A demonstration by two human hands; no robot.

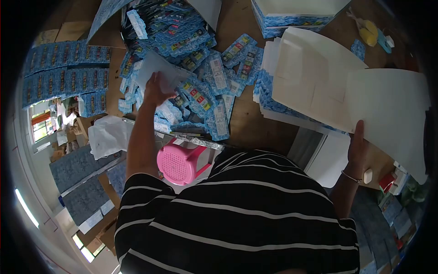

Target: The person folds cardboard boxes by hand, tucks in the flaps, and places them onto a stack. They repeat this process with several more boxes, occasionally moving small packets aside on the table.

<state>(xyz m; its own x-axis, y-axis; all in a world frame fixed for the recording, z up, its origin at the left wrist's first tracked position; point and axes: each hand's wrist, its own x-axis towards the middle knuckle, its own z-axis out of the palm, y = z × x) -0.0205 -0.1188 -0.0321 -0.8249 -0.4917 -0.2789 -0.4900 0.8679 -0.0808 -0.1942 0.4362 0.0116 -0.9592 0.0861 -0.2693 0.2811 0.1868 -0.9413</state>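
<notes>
Cardboard sheet point(388, 105) lies over a stack point(264, 86) on the table point(242, 123), its edge pinched in the right hand's point(358, 146) grip, while the left hand point(158, 91) touches translucent plastic point(159, 68), its closure unclear; handling the sheet seems the step, next calling for even support.

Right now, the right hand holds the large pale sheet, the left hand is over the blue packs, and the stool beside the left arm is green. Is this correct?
The stool is pink, not green, as the head view shows. The right hand does hold the pale sheet, and the left hand is over the blue packs.
</notes>
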